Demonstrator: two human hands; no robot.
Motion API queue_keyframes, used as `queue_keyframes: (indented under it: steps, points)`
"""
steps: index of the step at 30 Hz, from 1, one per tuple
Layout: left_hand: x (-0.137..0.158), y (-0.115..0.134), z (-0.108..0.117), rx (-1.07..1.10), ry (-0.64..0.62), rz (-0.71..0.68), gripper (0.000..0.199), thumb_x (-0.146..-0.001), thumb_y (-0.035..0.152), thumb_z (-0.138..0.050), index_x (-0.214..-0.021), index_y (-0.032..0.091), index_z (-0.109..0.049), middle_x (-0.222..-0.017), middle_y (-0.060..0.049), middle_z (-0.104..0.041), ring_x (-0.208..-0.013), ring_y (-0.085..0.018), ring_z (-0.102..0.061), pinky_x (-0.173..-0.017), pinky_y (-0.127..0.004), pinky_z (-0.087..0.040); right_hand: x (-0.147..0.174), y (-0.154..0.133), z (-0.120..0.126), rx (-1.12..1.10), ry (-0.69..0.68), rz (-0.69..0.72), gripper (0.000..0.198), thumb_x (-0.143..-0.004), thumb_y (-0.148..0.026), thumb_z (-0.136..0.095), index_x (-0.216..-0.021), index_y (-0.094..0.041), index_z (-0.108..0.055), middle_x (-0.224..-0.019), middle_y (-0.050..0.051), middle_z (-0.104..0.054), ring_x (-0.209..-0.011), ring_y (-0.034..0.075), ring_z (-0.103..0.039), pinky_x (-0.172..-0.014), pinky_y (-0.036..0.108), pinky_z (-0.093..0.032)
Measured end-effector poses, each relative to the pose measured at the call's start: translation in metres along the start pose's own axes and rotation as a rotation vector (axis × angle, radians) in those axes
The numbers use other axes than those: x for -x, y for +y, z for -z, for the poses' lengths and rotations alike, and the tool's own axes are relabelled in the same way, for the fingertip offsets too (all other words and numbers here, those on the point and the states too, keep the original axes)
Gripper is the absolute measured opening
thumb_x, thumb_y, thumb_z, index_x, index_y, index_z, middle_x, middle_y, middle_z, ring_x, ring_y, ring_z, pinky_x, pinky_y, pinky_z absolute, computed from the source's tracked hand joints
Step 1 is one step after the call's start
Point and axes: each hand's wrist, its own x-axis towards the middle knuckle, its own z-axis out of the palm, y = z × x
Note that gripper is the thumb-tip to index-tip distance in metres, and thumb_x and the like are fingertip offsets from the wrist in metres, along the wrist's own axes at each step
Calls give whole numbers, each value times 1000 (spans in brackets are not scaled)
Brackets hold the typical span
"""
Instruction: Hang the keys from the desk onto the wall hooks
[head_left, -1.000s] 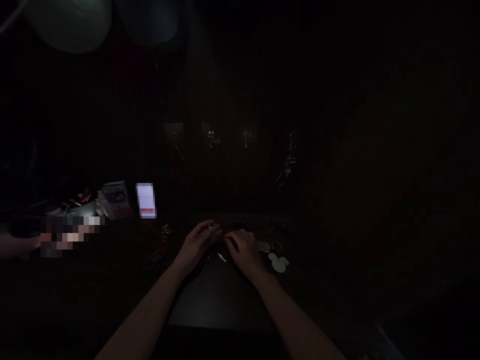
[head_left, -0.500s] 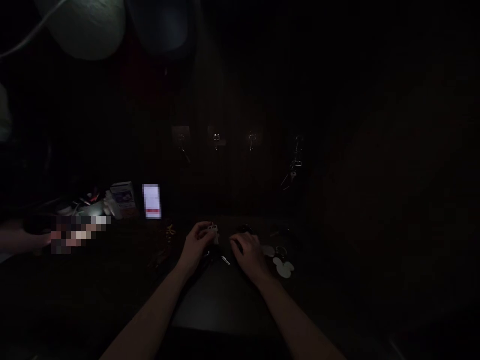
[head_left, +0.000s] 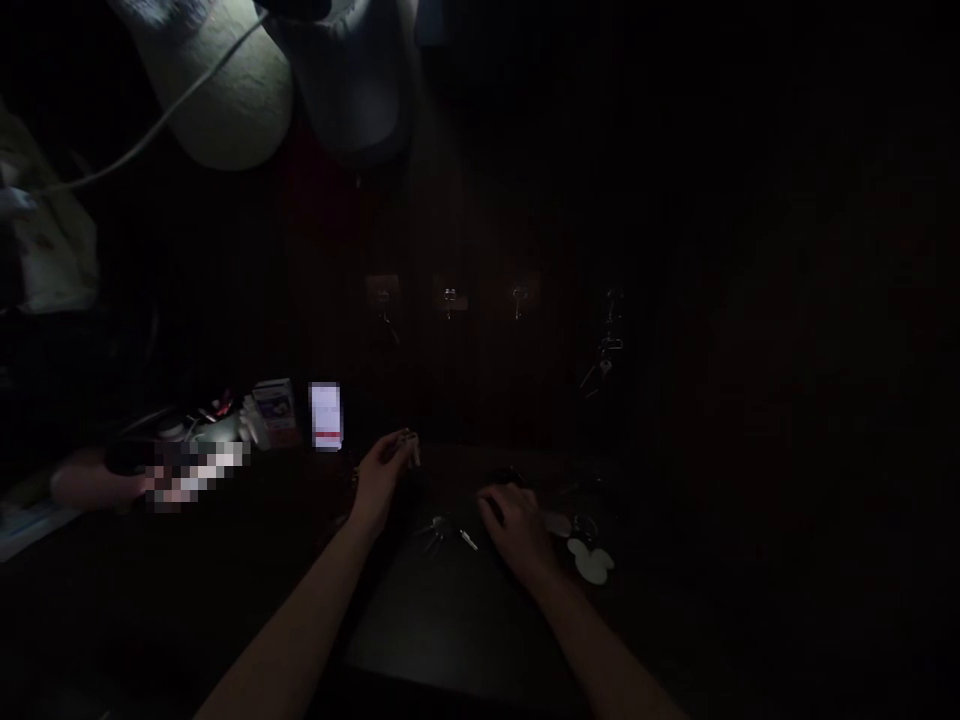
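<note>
A small pale openwork piece (head_left: 412,446) is held aloft at the fingertips of the left hand (head_left: 377,480), its lower end hanging.
On the dark tabletop (head_left: 435,630), slim keys (head_left: 435,530) lie fanned, a narrow silvery piece (head_left: 468,540) slanting just beside them; a white three-lobed tag (head_left: 591,562) lies near the right hand (head_left: 516,522), finer detail lost in gloom.

Shiny, seemingly metal keys (head_left: 439,524); smooth tabletop (head_left: 420,625).

Item (head_left: 410,446) in left hand (head_left: 377,484) unclear, screen (head_left: 325,412) pixelated
</note>
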Motion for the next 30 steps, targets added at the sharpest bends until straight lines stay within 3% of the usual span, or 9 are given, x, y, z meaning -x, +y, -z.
queue_keyframes:
  steps: [12, 20, 30]
  points:
    - [-56, 36, 13, -201, 126, -226, 35, -64, 38, -67, -92, 17, -68, -96, -8, -69, -89, -20, -63, -80, -33, -48, 1, -1, 1, -36, 1, -11, 19, -87, -21, -41, -83, -22, -60, -81, 2, -66, -79, 16, -58, -77, 31, -35]
    - [-83, 71, 8, -262, 232, -336, 27, -70, 39, -59, -83, 17, -68, -85, -4, -70, -83, -18, -63, -74, -28, -49, 1, 1, -2, 1, 12, 6, 17, -86, -18, -44, -81, -22, -60, -79, 0, -66, -78, 15, -58, -77, 30, -35]
    - [-118, 112, -4, -484, 255, -549, 29, -77, 29, -51, -96, 16, -68, -100, -7, -70, -96, -19, -61, -87, -29, -44, 1, 2, -3, 12, 6, 20, 16, -86, -18, -44, -80, -22, -59, -79, 1, -66, -76, 15, -58, -75, 29, -35]
